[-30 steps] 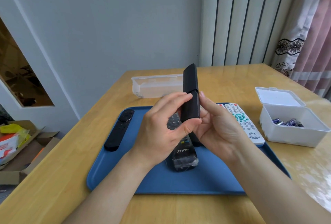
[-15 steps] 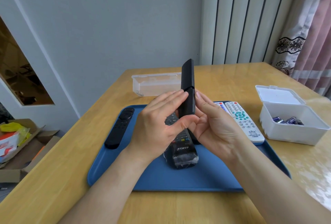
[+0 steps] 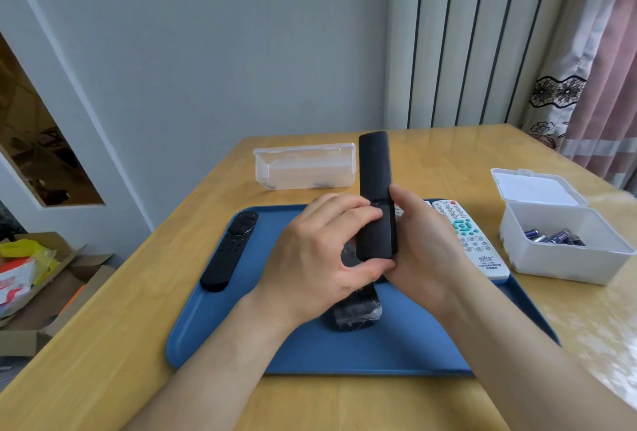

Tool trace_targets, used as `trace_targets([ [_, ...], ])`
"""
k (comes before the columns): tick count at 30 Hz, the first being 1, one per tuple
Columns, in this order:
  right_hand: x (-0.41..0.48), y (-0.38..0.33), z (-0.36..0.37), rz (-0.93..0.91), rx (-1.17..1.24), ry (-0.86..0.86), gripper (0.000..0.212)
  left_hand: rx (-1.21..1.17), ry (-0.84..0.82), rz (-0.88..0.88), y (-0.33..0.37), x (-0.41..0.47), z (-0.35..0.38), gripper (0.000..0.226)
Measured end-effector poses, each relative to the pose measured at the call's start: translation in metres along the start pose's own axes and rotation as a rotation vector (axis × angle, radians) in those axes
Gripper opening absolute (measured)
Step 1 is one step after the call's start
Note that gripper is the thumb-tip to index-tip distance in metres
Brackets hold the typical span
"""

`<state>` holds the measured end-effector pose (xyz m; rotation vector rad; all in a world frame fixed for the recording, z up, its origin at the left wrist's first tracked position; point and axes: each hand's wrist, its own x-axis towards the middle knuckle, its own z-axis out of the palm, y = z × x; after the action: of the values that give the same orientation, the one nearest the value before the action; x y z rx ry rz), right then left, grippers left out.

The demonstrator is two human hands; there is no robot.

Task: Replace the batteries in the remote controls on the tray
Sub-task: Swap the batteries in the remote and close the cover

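Above the blue tray [image 3: 220,337] I hold a slim black remote [image 3: 374,168] upright, its back with the battery cover facing me. My left hand [image 3: 320,258] grips its lower part, fingers across the cover and thumb under the bottom end. From the right side my right hand [image 3: 427,251] holds the same remote, thumb along its edge. On the tray lie another black remote [image 3: 229,251] at the left, a plastic-wrapped black remote [image 3: 355,313] partly hidden under my hands, and a white remote [image 3: 472,237] at the right.
A white box [image 3: 565,258] with its lid open holds several batteries [image 3: 551,236] at the right of the wooden table. A clear plastic container [image 3: 305,168] stands behind the tray. Cardboard boxes [image 3: 38,293] sit on the floor at the left.
The held remote has turned so its flat back faces me and has dropped a little. My left fingers have slid across the battery cover.
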<state>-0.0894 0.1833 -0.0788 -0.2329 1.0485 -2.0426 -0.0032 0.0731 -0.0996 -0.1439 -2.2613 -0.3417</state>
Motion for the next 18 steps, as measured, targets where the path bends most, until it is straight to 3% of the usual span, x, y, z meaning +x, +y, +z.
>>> trace_targets([
  [7,-0.0017,-0.0042,0.0025,0.057,0.003,-0.027,0.049,0.075,-0.031,0.053,-0.0062,0.0007,-0.0007,0.052],
  [12,0.0019,-0.0052,0.0006,0.032,-0.038,0.022,0.049,-0.004,-0.145,-0.036,-0.0063,0.0004,-0.0054,0.058],
  [18,0.0021,-0.0012,0.0006,-0.033,0.012,0.035,0.045,0.073,-0.074,0.001,-0.0048,0.0003,-0.0019,0.054],
])
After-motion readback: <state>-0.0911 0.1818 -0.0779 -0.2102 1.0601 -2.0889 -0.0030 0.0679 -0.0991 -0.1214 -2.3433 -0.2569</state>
